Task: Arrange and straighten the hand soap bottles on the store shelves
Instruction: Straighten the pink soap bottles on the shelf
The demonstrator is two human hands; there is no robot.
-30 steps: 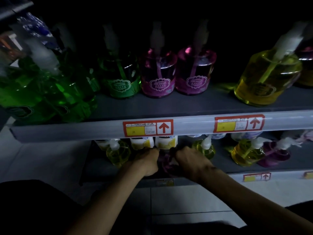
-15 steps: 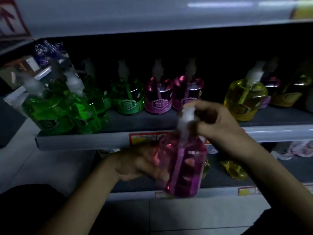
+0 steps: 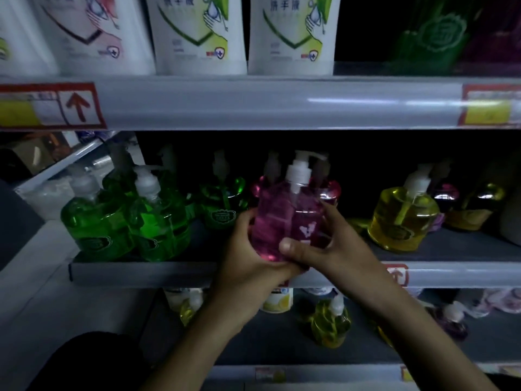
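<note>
A pink hand soap bottle [image 3: 284, 218] with a white pump stands upright at the front of the middle shelf [image 3: 141, 273]. Both hands hold it: my left hand [image 3: 248, 263] cups its lower left side, and my right hand [image 3: 324, 249] wraps its lower right, thumb across the front. Two more pink bottles [image 3: 328, 189] stand right behind it, mostly hidden. Left of it are several green bottles [image 3: 158, 221]; to the right stands a yellow bottle [image 3: 400, 218], with dark ones behind it.
White refill pouches [image 3: 197, 32] line the top shelf above a grey price rail [image 3: 253, 103]. The bottom shelf holds small yellow bottles [image 3: 329, 325], a purple one [image 3: 454, 323] and white tubs [image 3: 277, 301]. Pale floor tiles lie at the left.
Both hands lifted the pink bottle from the bottom shelf up to the middle shelf. My right hand slid from the pump down to the bottle's body. The view tilted upward.
</note>
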